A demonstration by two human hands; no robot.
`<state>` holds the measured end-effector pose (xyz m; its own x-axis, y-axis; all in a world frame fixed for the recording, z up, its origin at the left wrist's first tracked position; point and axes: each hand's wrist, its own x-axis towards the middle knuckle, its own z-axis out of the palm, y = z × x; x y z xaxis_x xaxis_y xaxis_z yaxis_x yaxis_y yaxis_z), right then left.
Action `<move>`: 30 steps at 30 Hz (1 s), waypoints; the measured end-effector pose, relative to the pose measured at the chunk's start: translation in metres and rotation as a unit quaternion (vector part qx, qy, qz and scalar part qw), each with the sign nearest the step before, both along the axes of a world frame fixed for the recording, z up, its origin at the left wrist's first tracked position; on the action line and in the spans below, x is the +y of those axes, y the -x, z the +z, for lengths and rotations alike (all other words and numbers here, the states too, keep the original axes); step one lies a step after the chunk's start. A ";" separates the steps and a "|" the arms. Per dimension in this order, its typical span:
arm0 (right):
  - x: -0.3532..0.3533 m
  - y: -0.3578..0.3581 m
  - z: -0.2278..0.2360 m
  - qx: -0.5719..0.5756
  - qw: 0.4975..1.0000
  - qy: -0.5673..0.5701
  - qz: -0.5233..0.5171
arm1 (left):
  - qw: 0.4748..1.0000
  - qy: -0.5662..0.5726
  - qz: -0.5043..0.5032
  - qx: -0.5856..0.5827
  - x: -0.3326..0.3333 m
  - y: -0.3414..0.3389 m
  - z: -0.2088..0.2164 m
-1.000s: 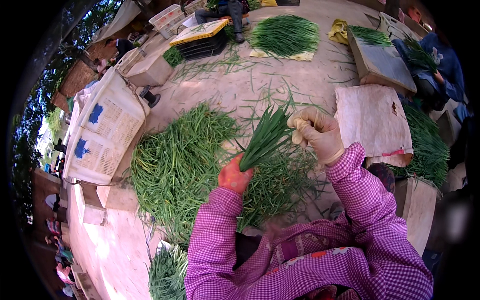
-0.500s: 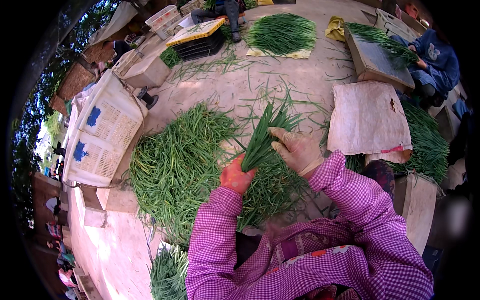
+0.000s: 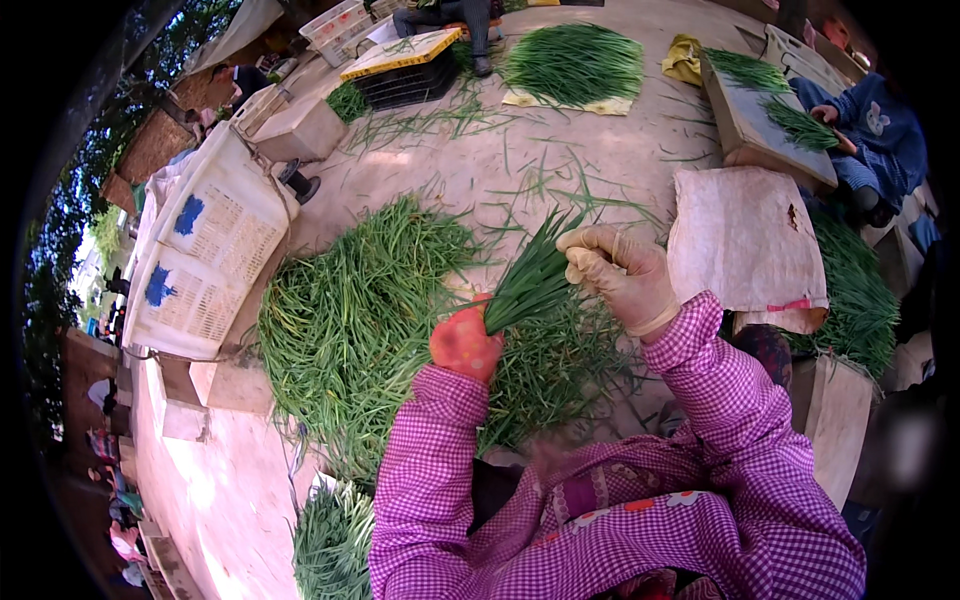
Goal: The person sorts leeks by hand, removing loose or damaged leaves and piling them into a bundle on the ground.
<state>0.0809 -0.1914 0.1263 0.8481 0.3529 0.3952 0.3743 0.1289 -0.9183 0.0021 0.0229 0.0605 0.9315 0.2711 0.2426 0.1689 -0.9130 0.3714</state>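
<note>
My left hand (image 3: 467,340), in an orange-red spotted glove, is closed around the lower end of a bunch of garlic chives (image 3: 533,275). The bunch slants up and to the right, its blades fanned at the tips. My right hand (image 3: 625,275), in a pale thin glove, is beside those tips with fingers curled and pinched together. Whether a blade is between its fingers is too small to tell. Below my hands spreads a large loose heap of chives (image 3: 350,320) on the ground.
A pale cloth (image 3: 745,240) covers something at the right, beside more chives (image 3: 855,290). White plastic crates (image 3: 215,250) stand at left. A neat chive pile (image 3: 572,65) lies at the far side. A co-worker (image 3: 865,130) sits at the right by a board (image 3: 765,125).
My right hand has moved slightly right and up, its fingers curling more. The bunch in my left hand now leans further right. The co-worker at right has lowered a handful of chives.
</note>
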 end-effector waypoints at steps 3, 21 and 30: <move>-0.004 -0.003 0.001 -0.265 0.932 0.223 -0.104 | 0.999 -0.039 -0.014 -0.023 0.002 0.000 0.000; 0.014 0.006 -0.036 -0.288 0.933 0.206 -0.068 | 0.979 -0.142 -0.124 -0.072 -0.007 -0.003 0.017; -0.007 -0.020 -0.006 0.015 1.000 -0.019 -0.019 | 0.967 -0.191 -0.140 -0.090 0.005 -0.001 0.009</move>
